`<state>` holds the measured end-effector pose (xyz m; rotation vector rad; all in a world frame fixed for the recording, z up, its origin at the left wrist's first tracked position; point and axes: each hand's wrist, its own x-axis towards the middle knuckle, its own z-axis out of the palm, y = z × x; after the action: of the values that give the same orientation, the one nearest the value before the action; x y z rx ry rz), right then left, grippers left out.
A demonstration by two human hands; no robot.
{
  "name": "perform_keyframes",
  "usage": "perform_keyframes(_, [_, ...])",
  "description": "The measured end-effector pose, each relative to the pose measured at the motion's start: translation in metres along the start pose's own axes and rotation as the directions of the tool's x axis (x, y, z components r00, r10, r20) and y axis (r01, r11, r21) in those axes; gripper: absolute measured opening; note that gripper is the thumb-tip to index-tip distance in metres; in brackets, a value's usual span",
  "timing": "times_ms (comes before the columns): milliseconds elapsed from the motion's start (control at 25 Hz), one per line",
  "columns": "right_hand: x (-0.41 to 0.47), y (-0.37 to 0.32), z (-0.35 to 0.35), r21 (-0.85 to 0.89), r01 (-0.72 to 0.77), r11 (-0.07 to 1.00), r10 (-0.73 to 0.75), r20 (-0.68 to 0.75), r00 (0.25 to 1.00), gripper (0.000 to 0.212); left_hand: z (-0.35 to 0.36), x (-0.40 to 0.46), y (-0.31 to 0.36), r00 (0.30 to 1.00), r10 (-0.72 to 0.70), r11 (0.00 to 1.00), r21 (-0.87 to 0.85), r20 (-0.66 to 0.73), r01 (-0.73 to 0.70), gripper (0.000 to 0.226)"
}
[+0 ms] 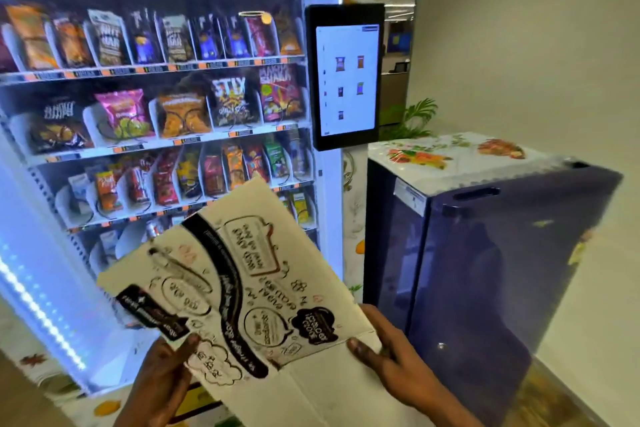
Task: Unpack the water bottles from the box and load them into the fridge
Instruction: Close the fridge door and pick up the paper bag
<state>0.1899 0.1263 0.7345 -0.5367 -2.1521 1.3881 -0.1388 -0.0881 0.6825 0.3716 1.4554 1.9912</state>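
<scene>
Two bare hands hold a white printed cardboard box (242, 288) at the frame's 6 o'clock, tilted with its far corner raised toward 12 o'clock. The left hand (162, 378) has its grip on the box's near-left edge, thumb pressed on the printed face; the right hand (391, 354) has its grip on the near-right corner, fingers laid along the side. At 9 to 12 o'clock stands a lit vending machine (156, 80) with rows of snack packets, a touchscreen (346, 76) mounted at its right edge. At 3 o'clock, just beside the box, stands a small dark blue fridge (485, 270), door closed, its top covered in a floral print. No bottles are visible.
</scene>
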Motion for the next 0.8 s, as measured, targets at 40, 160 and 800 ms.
perform_keyframes(40, [-0.005, -0.002, -0.004, 0.021, -0.004, 1.000, 0.004, -0.033, 0.999, 0.036, 0.019, -0.009, 0.011, 0.997, 0.023, 1.000, -0.002, 0.078, -0.023, 0.036])
perform_keyframes(160, [-0.022, -0.012, -0.016, 0.049, -0.008, 0.999, 0.014, -0.139, 0.990, 0.035, 0.081, -0.037, 0.036, 0.982, 0.174, 0.978, 0.103, 0.069, -0.181, 0.023])
perform_keyframes(800, [-0.197, -0.002, -0.181, 0.282, 0.016, 0.959, 0.140, -0.525, 0.840, 0.026, 0.278, -0.139, -0.020, 0.816, -0.161, 0.930, 0.362, 0.556, -0.063, 0.091])
